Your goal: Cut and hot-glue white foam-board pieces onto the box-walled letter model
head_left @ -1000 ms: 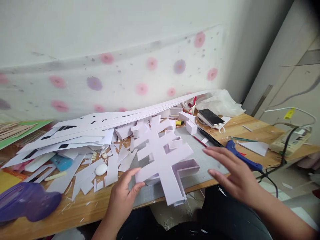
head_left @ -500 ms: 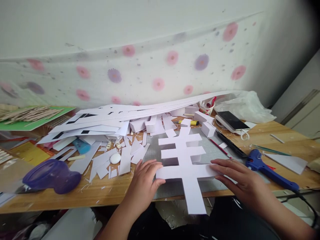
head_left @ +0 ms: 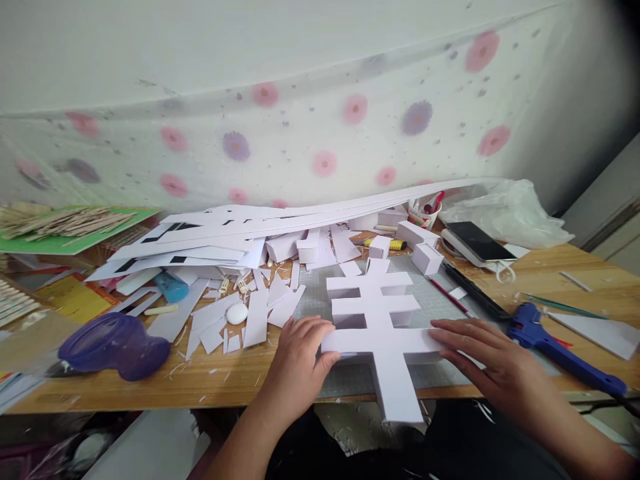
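A white cardboard structure [head_left: 384,340] with a central strip and several crossbars lies over a grey cutting mat [head_left: 313,293], its near end jutting past the table's front edge. Folded walls show beneath its flat top. My left hand [head_left: 305,353] grips the left end of the longest crossbar, thumb toward me and fingers on the far side. At the opposite end of that bar, my right hand [head_left: 483,353] holds on in the same way, its fingers extended and close together. The undersides of both grips are hidden.
A blue glue gun [head_left: 545,340] lies right of my right hand, near a black phone [head_left: 480,241]. White offcuts [head_left: 257,317] and a purple container [head_left: 115,347] are on the left. Long white sheets [head_left: 215,230] and a yellow cutter [head_left: 387,245] lie behind.
The whole view has shifted slightly, so things appear further right. Both hands keep their places on the crossbar, and more of the structure's side wall shows near its front end.
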A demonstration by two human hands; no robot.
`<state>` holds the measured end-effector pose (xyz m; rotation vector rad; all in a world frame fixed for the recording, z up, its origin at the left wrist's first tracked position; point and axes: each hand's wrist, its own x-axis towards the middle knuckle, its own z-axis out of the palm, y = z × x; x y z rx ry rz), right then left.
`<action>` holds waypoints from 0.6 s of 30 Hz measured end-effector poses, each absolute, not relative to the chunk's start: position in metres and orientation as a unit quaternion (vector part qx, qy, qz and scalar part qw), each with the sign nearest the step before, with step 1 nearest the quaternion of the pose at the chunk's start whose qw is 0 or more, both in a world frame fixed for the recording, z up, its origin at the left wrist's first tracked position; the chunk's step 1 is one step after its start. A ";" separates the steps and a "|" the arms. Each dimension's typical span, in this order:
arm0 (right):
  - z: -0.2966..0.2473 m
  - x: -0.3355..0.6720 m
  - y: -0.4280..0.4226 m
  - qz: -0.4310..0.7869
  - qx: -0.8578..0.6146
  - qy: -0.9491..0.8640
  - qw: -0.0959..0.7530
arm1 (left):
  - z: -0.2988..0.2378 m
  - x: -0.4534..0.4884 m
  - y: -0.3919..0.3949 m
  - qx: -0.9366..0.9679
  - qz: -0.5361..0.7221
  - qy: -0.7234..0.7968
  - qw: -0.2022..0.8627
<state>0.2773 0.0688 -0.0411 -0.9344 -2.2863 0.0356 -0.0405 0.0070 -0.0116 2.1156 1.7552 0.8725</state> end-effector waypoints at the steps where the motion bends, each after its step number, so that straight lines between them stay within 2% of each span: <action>1: -0.041 0.277 0.069 0.009 -0.353 -0.876 0.328 | -0.011 -0.040 0.007 0.730 0.284 0.609 0.124; 9: -0.036 0.273 0.067 -0.014 -0.345 -0.882 0.320 | -0.012 -0.039 0.007 0.738 0.258 0.619 0.081; 18: -0.032 0.272 0.068 -0.005 -0.341 -0.876 0.341 | -0.016 -0.040 0.005 0.737 0.257 0.618 0.088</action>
